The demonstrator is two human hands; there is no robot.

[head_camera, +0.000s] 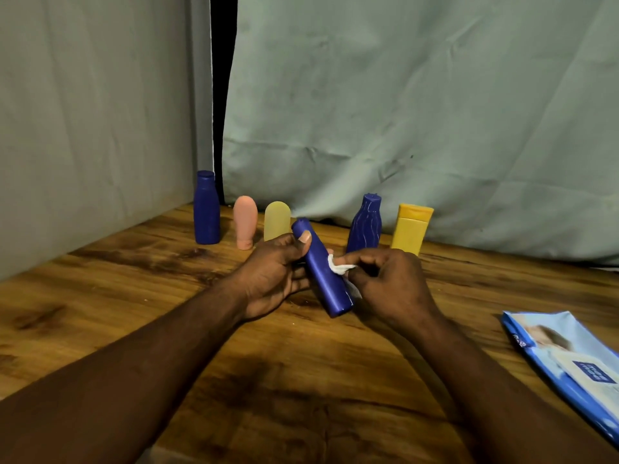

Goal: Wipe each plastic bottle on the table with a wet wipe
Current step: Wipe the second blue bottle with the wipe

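Writing on the light-blue plastic wipes pack (569, 360), right of the right hand (392, 283), is too blurred to read, while the plain dark-blue plastic bottle (323, 279) tilts between both hands, gripped near its cap by the left hand (274, 272) as the right pinches a crumpled white wet wipe (338, 266) against its side.

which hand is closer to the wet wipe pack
Right. The right hand, pinching a white wipe on the blue bottle, lies left of and beyond the wet wipe pack; the left hand grips the bottle farther left.
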